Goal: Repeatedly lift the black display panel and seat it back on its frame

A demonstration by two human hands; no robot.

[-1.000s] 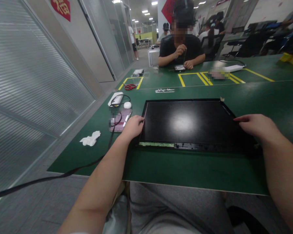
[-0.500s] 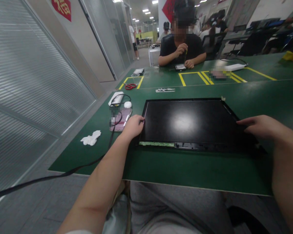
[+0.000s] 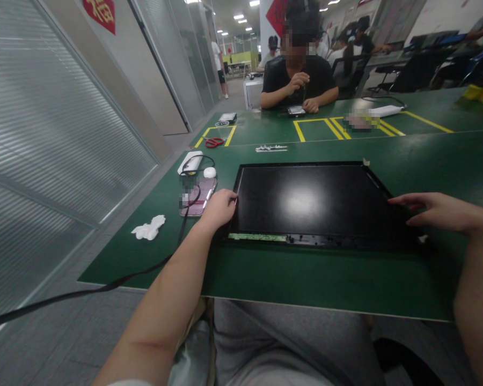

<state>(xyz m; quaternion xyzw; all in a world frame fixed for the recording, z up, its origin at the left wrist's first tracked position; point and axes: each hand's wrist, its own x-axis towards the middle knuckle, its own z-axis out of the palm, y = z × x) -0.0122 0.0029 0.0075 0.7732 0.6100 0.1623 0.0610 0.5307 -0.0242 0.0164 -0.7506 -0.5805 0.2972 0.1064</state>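
A dark, flat screen panel point(image 3: 273, 198) in a black frame lies on the green table in front of me. Along its near edge runs a green circuit strip point(image 3: 257, 237). My left hand point(image 3: 220, 208) is closed on the panel's left edge, thumb tip at the rim. On the opposite side, my right hand point(image 3: 434, 208) has its fingertips and thumb against the right edge, a gap between them; any fingers under the rim are hidden. Small pale tabs point(image 3: 366, 162) stick out at the panel's far right corner.
Left of the panel lie a phone point(image 3: 203, 192), a white round case point(image 3: 210, 172), a white power bank point(image 3: 190, 162) with a black cable, and crumpled tissue point(image 3: 148, 228). Red-handled scissors point(image 3: 214, 142) and white strips point(image 3: 271, 148) lie farther back. A co-worker point(image 3: 300, 75) sits opposite.
My right hand has shifted slightly, its thumb now farther from the fingers and the wrist a little to the right. The left hand and the panel stay nearly the same.
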